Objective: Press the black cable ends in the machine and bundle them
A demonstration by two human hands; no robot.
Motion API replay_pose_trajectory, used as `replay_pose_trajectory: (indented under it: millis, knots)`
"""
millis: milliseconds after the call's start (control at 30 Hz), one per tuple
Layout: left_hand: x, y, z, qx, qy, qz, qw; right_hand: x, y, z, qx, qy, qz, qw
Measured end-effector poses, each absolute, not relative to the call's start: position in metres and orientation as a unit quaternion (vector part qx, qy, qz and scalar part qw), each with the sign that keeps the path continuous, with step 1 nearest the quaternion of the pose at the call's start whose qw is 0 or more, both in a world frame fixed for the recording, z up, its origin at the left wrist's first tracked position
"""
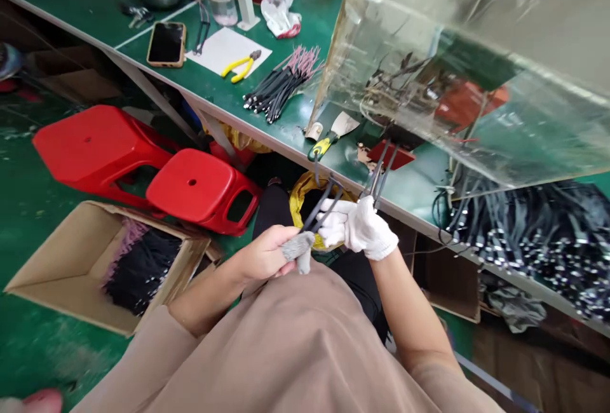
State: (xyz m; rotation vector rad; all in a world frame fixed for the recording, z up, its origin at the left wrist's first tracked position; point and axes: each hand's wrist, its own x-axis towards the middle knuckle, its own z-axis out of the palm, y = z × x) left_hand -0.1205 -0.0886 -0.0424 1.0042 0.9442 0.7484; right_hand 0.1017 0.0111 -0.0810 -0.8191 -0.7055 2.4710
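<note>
My left hand [264, 253], bare, is closed around a grey knit cloth [298, 246] that wraps a few black cables [324, 205]. My right hand [357, 225], in a white cotton glove, pinches those cables a little higher up. Their far ends rise towards the bench edge, and the cloth hides the stretch inside my left fist. On the green workbench [216, 86] lies a bundle of black cables with pink ends [279, 82]. A larger heap of black cables with metal tips [528, 229] hangs at the right.
A clear plastic sheet [457, 63] hangs over the bench at upper right. Yellow pliers [241, 67], a scraper [328, 140] and a phone [166, 44] lie on the bench. Below at left stand red stools [200, 190] and a cardboard box [61, 279] of cables.
</note>
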Motion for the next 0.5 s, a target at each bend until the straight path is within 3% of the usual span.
replay_pose_trajectory:
  millis: [100,233,400,500]
  knots:
    - [-0.112,-0.097,-0.079,0.457,0.482,0.223,0.714,0.084,-0.001,-0.111,-0.337,-0.173,0.868,0.322]
    - [-0.107,-0.112,-0.121,0.463,0.523,0.161,0.697,0.063,0.005,-0.145,-0.420,-0.120,0.802,0.408]
    - [-0.100,-0.112,-0.135,0.504,0.535,0.115,0.669,0.052,0.018,-0.182,-0.630,-0.158,0.648,0.398]
    - [-0.092,-0.107,-0.137,0.533,0.545,0.096,0.640,0.054,0.025,-0.201,-0.685,-0.143,0.608,0.375]
